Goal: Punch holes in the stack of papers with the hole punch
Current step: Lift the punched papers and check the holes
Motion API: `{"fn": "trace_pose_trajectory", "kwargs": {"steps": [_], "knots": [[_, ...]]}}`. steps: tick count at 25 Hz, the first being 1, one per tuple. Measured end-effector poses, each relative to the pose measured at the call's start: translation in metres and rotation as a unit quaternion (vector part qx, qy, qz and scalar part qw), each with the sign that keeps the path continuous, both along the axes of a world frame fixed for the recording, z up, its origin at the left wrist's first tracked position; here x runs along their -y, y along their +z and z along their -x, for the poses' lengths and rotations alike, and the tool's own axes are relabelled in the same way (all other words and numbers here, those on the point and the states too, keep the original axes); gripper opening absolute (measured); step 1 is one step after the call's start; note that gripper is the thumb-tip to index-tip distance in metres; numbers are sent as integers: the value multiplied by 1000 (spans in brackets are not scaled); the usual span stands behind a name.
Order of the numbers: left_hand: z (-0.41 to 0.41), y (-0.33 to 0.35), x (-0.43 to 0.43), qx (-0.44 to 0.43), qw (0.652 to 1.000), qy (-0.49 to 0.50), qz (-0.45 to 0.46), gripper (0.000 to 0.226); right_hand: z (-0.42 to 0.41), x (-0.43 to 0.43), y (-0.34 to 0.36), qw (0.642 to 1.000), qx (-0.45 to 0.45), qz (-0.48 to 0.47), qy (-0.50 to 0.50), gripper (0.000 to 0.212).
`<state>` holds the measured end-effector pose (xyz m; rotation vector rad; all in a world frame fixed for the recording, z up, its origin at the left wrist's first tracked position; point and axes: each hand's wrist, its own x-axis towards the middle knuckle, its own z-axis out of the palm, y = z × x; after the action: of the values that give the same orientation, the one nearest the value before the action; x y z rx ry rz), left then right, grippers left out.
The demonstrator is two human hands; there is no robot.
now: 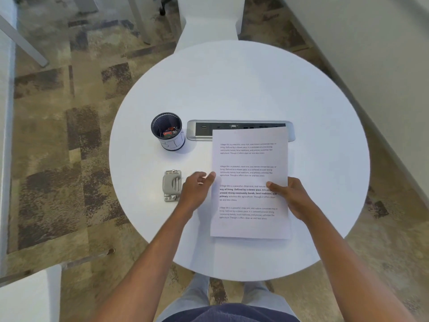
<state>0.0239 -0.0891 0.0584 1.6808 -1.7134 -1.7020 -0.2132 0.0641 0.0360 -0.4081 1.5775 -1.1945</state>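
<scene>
On the table (232, 89), I see my right hand (294, 198) pinching the papers (249, 159), thumb on top. Their text begins "Village life is a peaceful". My left hand (197, 189) lies loosely open between their edge and the punch (171, 185).

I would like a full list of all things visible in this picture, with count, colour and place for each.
Round white table: one, white, centre of view.
Stack of printed white papers: one, white with black text, right of table centre, its top edge over the power strip.
Small grey metal hole punch: one, grey, on the table left of the papers.
Dark mesh pen cup: one, dark blue-black, beyond the punch, small items inside.
Silver built-in power strip: one, silver and black, table middle.
Patterned carpet: beige-brown, all around.
White chair: one, far side.
Left hand: one, touching the papers' left edge.
Right hand: one, holding the papers' right edge.
</scene>
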Motion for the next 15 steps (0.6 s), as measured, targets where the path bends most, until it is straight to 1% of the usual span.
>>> {"fn": "trace_pose_trajectory", "kwargs": {"steps": [1,4,5,7,8,9,12,15], "knots": [[6,0,-1,-6,1000,-16,-12,37,2,-1,6,1000,3,12,4,24],[21,9,5,-77,996,-33,30,38,11,-1,25,999,2,46,12,29],[25,16,8,-104,993,-31,43,33,15,0,31,998,-3,56,13,29],[33,32,12,-157,986,-22,61,12,25,2,44,997,-19,76,15,28],[36,38,14,-179,981,-20,68,7,30,3,51,996,-28,87,15,28],[38,44,16,-196,977,-24,77,10,34,5,57,994,-35,99,15,27],[43,52,17,-215,971,-41,96,13,44,7,68,990,-61,125,14,27],[45,50,11,-210,973,-33,93,13,47,3,66,990,-71,118,11,25]]}}
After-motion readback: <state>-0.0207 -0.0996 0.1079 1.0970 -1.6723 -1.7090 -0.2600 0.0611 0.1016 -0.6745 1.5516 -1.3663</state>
